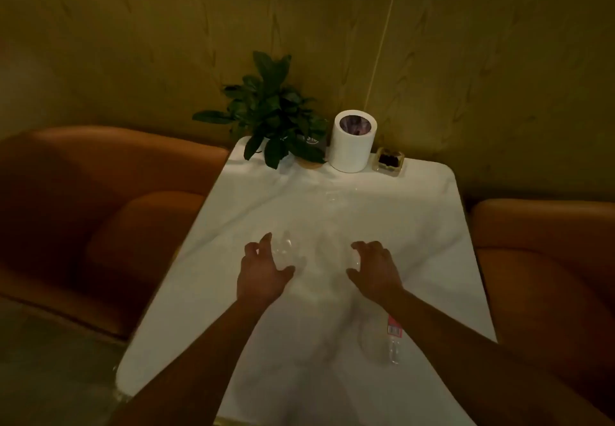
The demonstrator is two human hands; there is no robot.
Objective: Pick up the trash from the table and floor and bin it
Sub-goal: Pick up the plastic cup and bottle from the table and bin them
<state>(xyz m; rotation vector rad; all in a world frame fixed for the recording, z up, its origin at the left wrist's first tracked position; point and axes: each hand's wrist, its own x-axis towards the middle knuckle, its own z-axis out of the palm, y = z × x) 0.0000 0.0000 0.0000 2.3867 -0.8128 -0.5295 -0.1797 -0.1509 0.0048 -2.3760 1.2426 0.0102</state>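
While both hands hover spread over the middle of the table (416, 212), neither grasps anything yet. The left hand (263, 269) has its fingers splayed and curled around a clear cup (284, 249) just ahead of its palm, thumb on the near side; whether skin touches plastic I cannot tell. The right hand (374, 269) is likewise unclenched, fingers arched toward a faint clear cup (352, 259) on its inner side. Each cup thus lies forward and inward of its own hand. Nearer the body, under the right forearm, a clear bottle (382, 342) with a red label lies on its side, long axis running roughly away from the person. No bin is visible.
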